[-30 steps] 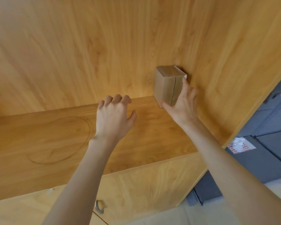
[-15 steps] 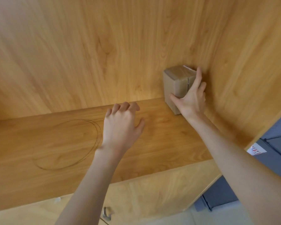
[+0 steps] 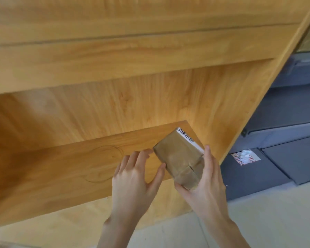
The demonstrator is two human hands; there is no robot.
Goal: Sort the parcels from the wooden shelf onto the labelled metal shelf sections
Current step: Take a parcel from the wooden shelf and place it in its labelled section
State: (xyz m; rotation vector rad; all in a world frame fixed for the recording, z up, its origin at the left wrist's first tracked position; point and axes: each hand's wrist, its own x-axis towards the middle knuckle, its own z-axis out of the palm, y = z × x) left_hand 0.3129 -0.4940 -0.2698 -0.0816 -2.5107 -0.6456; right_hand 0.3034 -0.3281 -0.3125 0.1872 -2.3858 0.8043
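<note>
Wood grain fills your head view: the wooden shelf point(image 3: 61, 167) runs across the middle, its board bare but for a faint ring mark, and the grey metal shelf point(image 3: 284, 126) shows at the right edge with a red-and-white label point(image 3: 244, 157) on a lower section.

And it's off! The parcel point(image 3: 179, 158), a small brown-paper box with a barcode strip along its far edge, is now lifted clear of the back corner and tilted over the front part of the board. Your right hand point(image 3: 204, 183) holds it, fingers curled along its right side and thumb tucked under the near end. Your left hand point(image 3: 134, 178) is spread wide and relaxed just beside it, thumb tip at or very near the paper; contact is hard to call from here.

Against half a second ago, the box stood upright against the rear wall with your right hand only closing on it, and your left hung loosely curled further back. Your head has also pulled away, bringing the shelf's upper board and more of the metal rack into sight.

That likely means the pick is done: read the barcode side next, then carry it right to the matching section.
</note>
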